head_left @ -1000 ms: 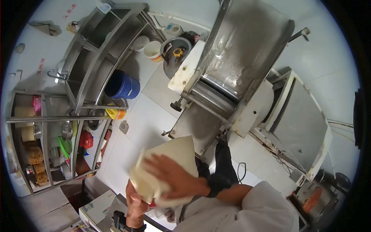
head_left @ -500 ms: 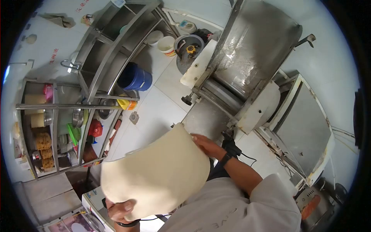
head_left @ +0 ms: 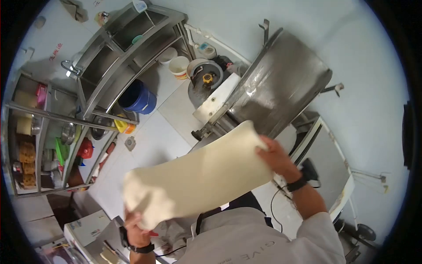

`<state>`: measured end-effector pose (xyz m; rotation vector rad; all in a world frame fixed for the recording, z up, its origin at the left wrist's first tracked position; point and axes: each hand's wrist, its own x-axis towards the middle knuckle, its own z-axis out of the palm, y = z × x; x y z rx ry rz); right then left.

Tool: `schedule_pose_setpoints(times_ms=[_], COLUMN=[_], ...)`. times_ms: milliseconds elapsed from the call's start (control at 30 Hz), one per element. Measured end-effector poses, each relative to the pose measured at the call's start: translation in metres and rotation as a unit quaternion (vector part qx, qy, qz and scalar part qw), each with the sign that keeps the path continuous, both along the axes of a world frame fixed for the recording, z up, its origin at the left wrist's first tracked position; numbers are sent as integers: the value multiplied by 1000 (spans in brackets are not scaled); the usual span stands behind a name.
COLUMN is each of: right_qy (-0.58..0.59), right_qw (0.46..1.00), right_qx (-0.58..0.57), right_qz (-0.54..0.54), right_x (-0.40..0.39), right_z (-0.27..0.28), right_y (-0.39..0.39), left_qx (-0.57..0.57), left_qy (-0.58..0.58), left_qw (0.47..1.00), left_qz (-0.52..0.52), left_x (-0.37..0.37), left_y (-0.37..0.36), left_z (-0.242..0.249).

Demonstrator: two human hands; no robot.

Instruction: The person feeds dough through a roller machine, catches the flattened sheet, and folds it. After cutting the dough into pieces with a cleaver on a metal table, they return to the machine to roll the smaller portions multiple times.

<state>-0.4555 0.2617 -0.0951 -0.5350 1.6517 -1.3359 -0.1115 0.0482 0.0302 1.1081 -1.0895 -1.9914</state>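
Observation:
A wide, smooth, cream-coloured sheet that looks like dough (head_left: pixel 206 176) stretches between my two hands in the middle of the view. Its left end is bunched, and my left hand (head_left: pixel 135 226) grips it at the lower left corner. At the upper right end my right hand (head_left: pixel 278 157) holds the edge, fingers partly behind the sheet. Just beyond the right end stands a metal machine with a roller and a large steel tray (head_left: pixel 281 83); the sheet hides part of its lower side.
A blue bucket (head_left: pixel 140 97), a grey gas cylinder (head_left: pixel 204 83) and a white tub (head_left: pixel 179 66) stand on the floor. Steel sinks (head_left: pixel 99 61) line the upper left, above a shelf rack (head_left: pixel 44 114). A cable (head_left: pixel 273 207) hangs by my right side.
My right hand has moved up and right with its end of the sheet, which is now stretched longer and bunched at the left. The view has shifted, with the machine more upright.

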Motion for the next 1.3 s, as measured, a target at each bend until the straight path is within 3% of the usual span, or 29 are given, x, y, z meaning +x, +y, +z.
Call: schedule_pose_setpoints(times_ms=[67, 133, 267, 300, 433, 500, 533, 600, 633, 667, 733, 767, 833, 933, 1033, 1100, 1133, 1167, 1200, 1233, 1267, 1300], right_qy=[50, 214, 258, 256, 234, 233, 229, 235, 228, 220, 221, 220, 219, 194, 182, 350, 354, 539, 696, 720, 723, 675], right_qw=[997, 975, 962, 962, 969, 968, 967, 964, 966, 968, 967, 969, 970, 976, 974, 904, 902, 785, 626, 642, 637, 682], right_qx=[-11, 37, 80, 84, 70, 91, 105, 120, 121, 123, 123, 111, 99, 91, 137, 232, 235, 288, 325, 243, 247, 271], right_qz=[-51, -39, -36, -44, -36, -30, -33, -21, -21, -21, -23, -28, -30, -30, -7, 75, 74, 107, 136, 103, 106, 81], right_x=[-44, -93, -170, -183, -222, -233, -236, -235, -233, -230, -225, -225, -226, -232, -270, -309, -300, -287, -277, -272, -262, -241], right_z=[46, 92, 163, 172, 180, 167, 163, 155, 153, 150, 154, 155, 160, 167, 151, 117, 121, 124, 127, 131, 135, 143], right_y=[10, 10, -9, -16, -36, -40, -43, -49, -51, -54, -55, -54, -55, -54, -43, -28, -32, -35, -39, -42, -44, -51], left_qx=[84, 165, 282, 274, 279, 119, 123, -117, -259, -256, -95, -95, 109, 87, 124, 178, 226, 244, 246, 312, 376, 391], left_qy=[82, 103, 217, 271, 304, 98, 101, 79, -48, -51, -28, -28, 124, 85, 45, 2, -46, -69, -64, -26, 13, 73], left_qw=[991, 977, 927, 914, 906, 969, 969, 980, 958, 959, 989, 989, 982, 991, 990, 983, 971, 963, 962, 947, 925, 916], left_qz=[-62, -87, -117, -125, -92, -195, -190, -143, -111, -108, -111, -108, -95, -60, -41, -50, -59, -93, -95, -70, -45, -48], left_x=[-15, -59, -184, -214, -290, -308, -309, -304, -296, -286, -261, -249, -219, -187, -182, -200, -210, -219, -230, -240, -249, -257], left_y=[0, 9, 41, 49, 67, 65, 69, 75, 80, 84, 82, 80, 77, 69, 56, 47, 42, 39, 35, 33, 33, 31], left_z=[-66, -127, -189, -205, -241, -262, -269, -281, -284, -287, -262, -260, -263, -286, -339, -358, -372, -385, -399, -409, -418, -419])
